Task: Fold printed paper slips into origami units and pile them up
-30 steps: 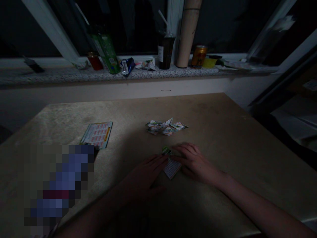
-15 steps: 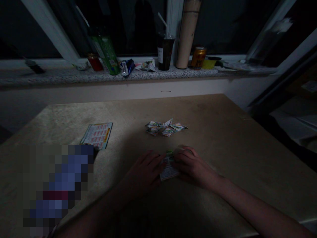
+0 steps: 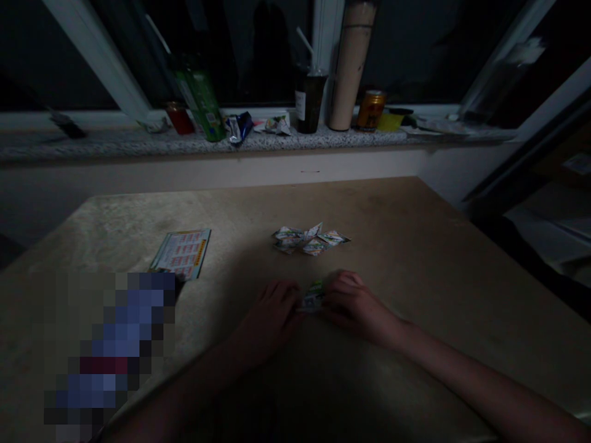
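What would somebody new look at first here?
Probably the left hand and right hand near the middle, with a small paper between them. Just beyond, folded papers sit in a cluster on the table. Behind, a green container and an orange can stand out on the windowsill.

on the windowsill (image 3: 323,141), a green bottle (image 3: 206,107) stands at eleven o'clock, a dark cup (image 3: 313,104) with a straw (image 3: 305,40) at twelve, a gold can (image 3: 371,111) at one.
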`<action>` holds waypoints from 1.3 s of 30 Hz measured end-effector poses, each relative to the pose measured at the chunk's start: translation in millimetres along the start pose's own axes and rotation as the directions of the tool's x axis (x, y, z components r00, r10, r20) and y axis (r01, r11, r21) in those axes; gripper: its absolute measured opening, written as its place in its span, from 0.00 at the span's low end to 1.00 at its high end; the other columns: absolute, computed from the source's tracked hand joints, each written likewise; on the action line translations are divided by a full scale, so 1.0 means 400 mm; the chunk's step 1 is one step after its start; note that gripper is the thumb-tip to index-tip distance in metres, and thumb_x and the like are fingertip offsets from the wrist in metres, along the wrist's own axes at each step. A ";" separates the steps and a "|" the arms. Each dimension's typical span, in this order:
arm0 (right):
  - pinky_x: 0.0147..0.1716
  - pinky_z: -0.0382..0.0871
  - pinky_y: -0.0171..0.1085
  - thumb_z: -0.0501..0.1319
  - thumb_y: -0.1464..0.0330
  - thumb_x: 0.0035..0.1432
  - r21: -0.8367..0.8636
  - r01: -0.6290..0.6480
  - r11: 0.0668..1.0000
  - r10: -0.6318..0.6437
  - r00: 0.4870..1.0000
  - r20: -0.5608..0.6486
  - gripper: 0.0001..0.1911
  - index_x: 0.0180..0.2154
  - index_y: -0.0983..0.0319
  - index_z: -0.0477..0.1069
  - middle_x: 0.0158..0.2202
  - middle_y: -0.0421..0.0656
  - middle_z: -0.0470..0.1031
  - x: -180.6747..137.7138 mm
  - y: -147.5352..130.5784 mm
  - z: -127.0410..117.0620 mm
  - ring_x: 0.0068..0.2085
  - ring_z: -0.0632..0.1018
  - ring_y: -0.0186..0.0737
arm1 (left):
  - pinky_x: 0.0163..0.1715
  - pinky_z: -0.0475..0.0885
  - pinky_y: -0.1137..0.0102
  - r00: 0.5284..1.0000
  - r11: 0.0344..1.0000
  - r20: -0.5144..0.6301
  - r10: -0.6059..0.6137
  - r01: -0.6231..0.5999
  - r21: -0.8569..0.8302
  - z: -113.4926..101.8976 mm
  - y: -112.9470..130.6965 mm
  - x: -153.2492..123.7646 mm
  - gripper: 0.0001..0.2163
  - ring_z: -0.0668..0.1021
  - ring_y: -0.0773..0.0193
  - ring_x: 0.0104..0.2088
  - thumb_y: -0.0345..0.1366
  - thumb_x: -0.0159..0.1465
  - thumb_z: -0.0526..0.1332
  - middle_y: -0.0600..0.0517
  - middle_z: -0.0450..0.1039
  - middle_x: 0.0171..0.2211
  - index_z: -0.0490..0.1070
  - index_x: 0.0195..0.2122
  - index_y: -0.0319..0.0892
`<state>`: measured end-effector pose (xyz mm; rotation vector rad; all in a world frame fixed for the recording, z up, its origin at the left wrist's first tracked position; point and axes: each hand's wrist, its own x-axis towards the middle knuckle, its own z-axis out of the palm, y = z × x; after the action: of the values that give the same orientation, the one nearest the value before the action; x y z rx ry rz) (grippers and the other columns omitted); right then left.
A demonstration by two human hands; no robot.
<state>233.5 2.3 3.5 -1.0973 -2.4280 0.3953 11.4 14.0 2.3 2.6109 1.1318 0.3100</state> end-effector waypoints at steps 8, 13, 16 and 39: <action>0.44 0.58 0.41 0.56 0.64 0.60 -0.136 -0.022 0.991 0.029 0.998 0.048 0.11 0.29 0.64 0.68 0.31 0.44 0.67 0.049 0.029 0.026 0.38 0.68 0.40 | 0.48 0.63 0.61 0.999 0.999 -0.012 -0.042 0.042 0.008 0.010 -0.013 0.018 0.09 0.67 0.58 0.46 0.34 0.66 0.51 0.49 0.66 0.44 0.69 0.40 0.40; 0.44 0.55 0.40 0.55 0.66 0.61 -0.123 -0.027 0.992 0.036 0.997 0.066 0.10 0.29 0.64 0.68 0.31 0.43 0.67 0.061 0.044 0.042 0.38 0.67 0.39 | 0.45 0.65 0.61 0.989 0.992 -0.081 -0.124 0.123 -0.015 0.011 -0.017 0.016 0.08 0.68 0.57 0.43 0.35 0.64 0.53 0.47 0.66 0.42 0.67 0.41 0.38; 0.44 0.55 0.41 0.56 0.65 0.60 -0.101 -0.045 0.994 0.052 0.997 0.065 0.10 0.29 0.64 0.68 0.32 0.43 0.67 0.058 0.046 0.043 0.39 0.67 0.39 | 0.44 0.66 0.61 0.988 0.989 -0.067 -0.141 0.139 -0.043 0.007 -0.017 0.014 0.07 0.69 0.58 0.42 0.36 0.64 0.54 0.48 0.66 0.41 0.68 0.38 0.39; 0.42 0.53 0.40 0.54 0.66 0.62 -0.098 -0.126 0.987 0.127 0.992 0.004 0.12 0.27 0.63 0.68 0.30 0.42 0.69 0.060 0.041 0.064 0.37 0.67 0.39 | 0.57 0.51 0.58 0.999 0.992 -0.020 0.044 -0.041 0.122 0.057 0.132 -0.079 0.33 0.53 0.49 0.61 0.49 0.62 0.49 0.39 0.48 0.62 0.45 0.62 0.32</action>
<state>216.8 29.1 -18.9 -1.2987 -2.4157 0.3257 32.9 -47.9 -4.2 2.7469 1.1373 0.2886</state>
